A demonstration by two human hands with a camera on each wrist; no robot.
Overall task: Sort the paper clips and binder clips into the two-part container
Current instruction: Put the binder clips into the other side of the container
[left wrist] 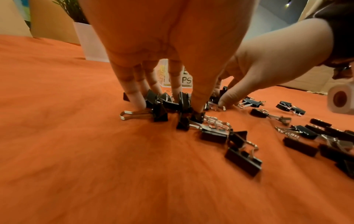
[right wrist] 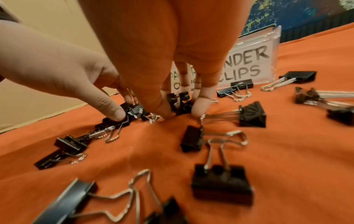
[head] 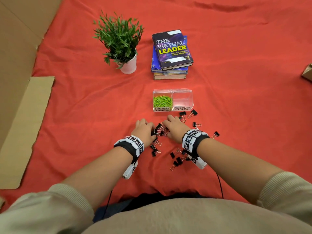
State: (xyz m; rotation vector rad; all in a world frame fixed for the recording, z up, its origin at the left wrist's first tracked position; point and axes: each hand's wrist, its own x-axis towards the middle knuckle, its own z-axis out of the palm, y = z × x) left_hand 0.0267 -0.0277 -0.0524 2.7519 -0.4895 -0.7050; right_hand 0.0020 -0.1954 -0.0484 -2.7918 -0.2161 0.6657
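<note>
Working low over the heap of binder clips (head: 160,130) in the middle of the red cloth (head: 84,107), just short of the near wall of the two-part container (head: 190,98). Pressing on the heap with the left hand (head: 145,130), fingers (left wrist: 134,97) nearly straight, tips and thumb resting on clips, nothing gripped. Straddling a small bunch with the right hand (head: 174,129), thumb on one side and fingers (right wrist: 200,106) on the other; cannot tell whether pinched yet. Green paper clips (head: 162,100) already in the left compartment; nothing visible yet in the right one, labelled for binder clips.

Likely trouble: wire handles hooking one another, so dragging up a chain and shedding clips on the way; overshooting left and mixing black clips in with the green; knocking the light container with a knuckle, close as it is; snagging strays lying under the right wrist and toward the near edge.

Plenty of bare cloth left and right for sweeping. Book stack (head: 172,54) and potted plant (head: 118,39) well beyond the container; cardboard (head: 25,129) along the left edge, well apart
</note>
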